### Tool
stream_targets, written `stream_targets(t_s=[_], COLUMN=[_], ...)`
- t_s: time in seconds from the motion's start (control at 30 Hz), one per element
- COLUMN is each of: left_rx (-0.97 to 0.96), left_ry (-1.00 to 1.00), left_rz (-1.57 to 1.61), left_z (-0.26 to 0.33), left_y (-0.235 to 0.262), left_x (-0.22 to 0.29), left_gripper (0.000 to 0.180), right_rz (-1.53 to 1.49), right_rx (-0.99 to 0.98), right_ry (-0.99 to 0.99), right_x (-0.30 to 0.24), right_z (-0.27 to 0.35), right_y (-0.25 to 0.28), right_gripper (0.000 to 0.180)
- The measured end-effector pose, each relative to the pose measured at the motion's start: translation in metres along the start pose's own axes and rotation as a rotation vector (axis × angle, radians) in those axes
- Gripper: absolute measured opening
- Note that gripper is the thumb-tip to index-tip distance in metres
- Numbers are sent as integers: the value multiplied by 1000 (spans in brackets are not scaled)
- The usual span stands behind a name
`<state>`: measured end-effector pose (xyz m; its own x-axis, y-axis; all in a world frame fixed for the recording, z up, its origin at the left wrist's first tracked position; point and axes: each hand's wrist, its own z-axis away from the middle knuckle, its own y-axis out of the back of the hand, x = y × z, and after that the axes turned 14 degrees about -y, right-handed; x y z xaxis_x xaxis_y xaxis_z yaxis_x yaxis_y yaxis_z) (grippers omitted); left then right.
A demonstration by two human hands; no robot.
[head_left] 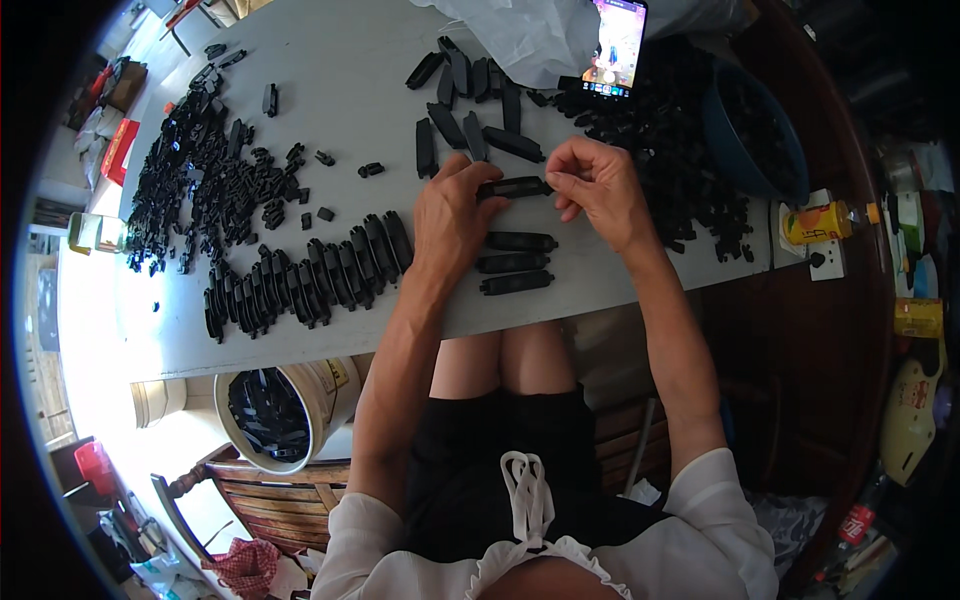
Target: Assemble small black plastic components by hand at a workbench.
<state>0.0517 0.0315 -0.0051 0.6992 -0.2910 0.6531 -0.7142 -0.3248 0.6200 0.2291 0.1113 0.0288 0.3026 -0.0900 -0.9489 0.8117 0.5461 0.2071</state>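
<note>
My left hand (447,222) holds a long black plastic part (516,187) with an open slot along its middle, just above the tabletop. The fingers of my right hand (607,192) are pinched together at the part's right end; whatever sits between the fingertips is too small to make out. Three similar black parts (515,263) lie stacked side by side below my hands. More long black pieces (462,80) are scattered beyond my left hand. To its left, a slanting row of black parts (318,282) stretches along the table's near edge.
Heaps of small black pieces (195,165) cover the table's left side, with another heap (680,160) at right beside a blue basin (748,187). A lit phone (615,45) stands at the back. Below the table sits a white bucket (336,395) of black parts. A yellow bottle (815,223) lies far right.
</note>
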Motion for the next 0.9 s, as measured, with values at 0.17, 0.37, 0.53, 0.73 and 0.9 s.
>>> stream_targets(t_s=[0.17,0.37,0.53,0.73,0.9], left_rx=[35,51,97,110,113], left_ry=[35,24,11,19,17], left_rz=[60,35,26,78,91], left_z=[1,1,2,1,1], left_y=[0,0,-4,-3,-2], left_x=[-4,-5,-8,-6,-7], left_gripper=[27,27,28,23,23], right_rz=[-61,211,137,173,269], right_rx=[-2,72,74,9,24], right_ry=[-64,-17,-119,-58,-128], right_x=[-1,-6,-12,-10,-16], right_z=[-10,-21,-21,-26,-27], right_y=[-17,-36,-49,-48,-49], right_gripper=[5,7,8,7,8])
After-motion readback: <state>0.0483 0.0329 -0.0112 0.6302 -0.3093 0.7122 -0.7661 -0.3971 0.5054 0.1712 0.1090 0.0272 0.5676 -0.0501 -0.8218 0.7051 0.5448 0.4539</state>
